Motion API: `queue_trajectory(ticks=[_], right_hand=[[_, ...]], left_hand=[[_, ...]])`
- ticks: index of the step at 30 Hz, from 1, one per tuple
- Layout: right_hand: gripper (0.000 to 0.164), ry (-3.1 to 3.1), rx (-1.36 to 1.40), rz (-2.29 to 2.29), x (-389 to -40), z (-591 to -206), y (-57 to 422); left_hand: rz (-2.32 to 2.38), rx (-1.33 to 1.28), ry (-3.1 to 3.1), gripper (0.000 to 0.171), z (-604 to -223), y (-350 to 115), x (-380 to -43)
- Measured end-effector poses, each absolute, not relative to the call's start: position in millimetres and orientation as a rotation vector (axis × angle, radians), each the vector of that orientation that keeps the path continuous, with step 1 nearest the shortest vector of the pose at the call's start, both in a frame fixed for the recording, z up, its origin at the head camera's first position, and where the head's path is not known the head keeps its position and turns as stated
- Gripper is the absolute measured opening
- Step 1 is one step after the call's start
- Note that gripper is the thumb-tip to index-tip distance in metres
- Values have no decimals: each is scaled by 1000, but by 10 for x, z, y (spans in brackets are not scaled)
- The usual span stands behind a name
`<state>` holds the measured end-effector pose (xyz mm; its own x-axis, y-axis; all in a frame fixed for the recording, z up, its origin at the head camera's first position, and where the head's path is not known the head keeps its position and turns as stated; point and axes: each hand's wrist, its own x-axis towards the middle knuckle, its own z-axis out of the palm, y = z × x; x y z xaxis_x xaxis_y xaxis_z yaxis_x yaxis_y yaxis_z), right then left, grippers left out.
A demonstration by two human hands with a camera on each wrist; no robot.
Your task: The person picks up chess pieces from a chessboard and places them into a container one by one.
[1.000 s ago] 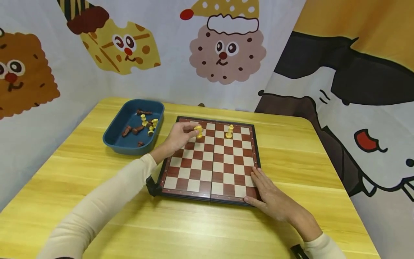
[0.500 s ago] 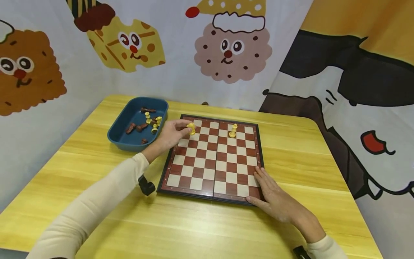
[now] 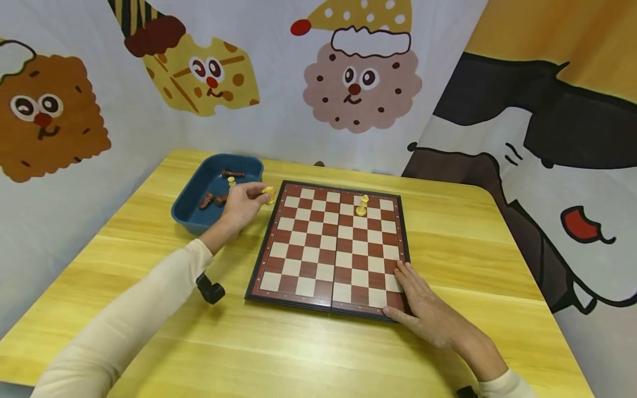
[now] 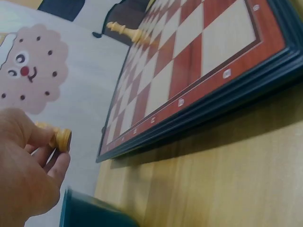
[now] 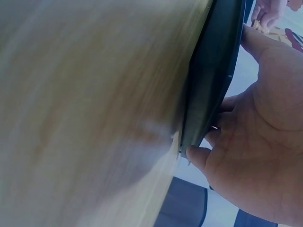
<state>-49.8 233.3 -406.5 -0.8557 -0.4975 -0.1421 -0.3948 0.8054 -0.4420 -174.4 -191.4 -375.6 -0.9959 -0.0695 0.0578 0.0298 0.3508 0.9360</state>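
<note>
My left hand (image 3: 240, 209) pinches a yellow chess piece (image 3: 269, 194) between thumb and fingertips, off the board's left edge and beside the blue bin (image 3: 185, 221). In the left wrist view the round base of that chess piece (image 4: 63, 140) points away from the fingers, which hide its top. A taller yellow chess piece (image 3: 362, 205) stands near the far side of the red-and-white chessboard (image 3: 302, 239). With its fingers extended, my right hand (image 3: 429, 309) rests on the board's near right corner. The right wrist view shows this hand (image 5: 260, 137) against the board's dark edge.
Several brown chess pieces (image 3: 206, 200) and a yellow one (image 3: 231, 181) lie in the bin, partly hidden by the left hand. The wooden table (image 3: 278, 354) extends around the board. A printed cloth (image 3: 278, 138) hangs behind it.
My left hand has carried the yellow chess piece left, from over the board's far left part to beside the bin. The right hand stays on the board's corner. The head view has shifted slightly.
</note>
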Motion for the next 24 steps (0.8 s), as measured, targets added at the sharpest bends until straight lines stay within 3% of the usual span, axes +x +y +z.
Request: queue_trajectory(ticks=[24], right_hand=[[93,2735,-694,-576,-493,-4079,2341]], left_hand=[[-1489,237,-2499,28,-3725,-2387,-1703]])
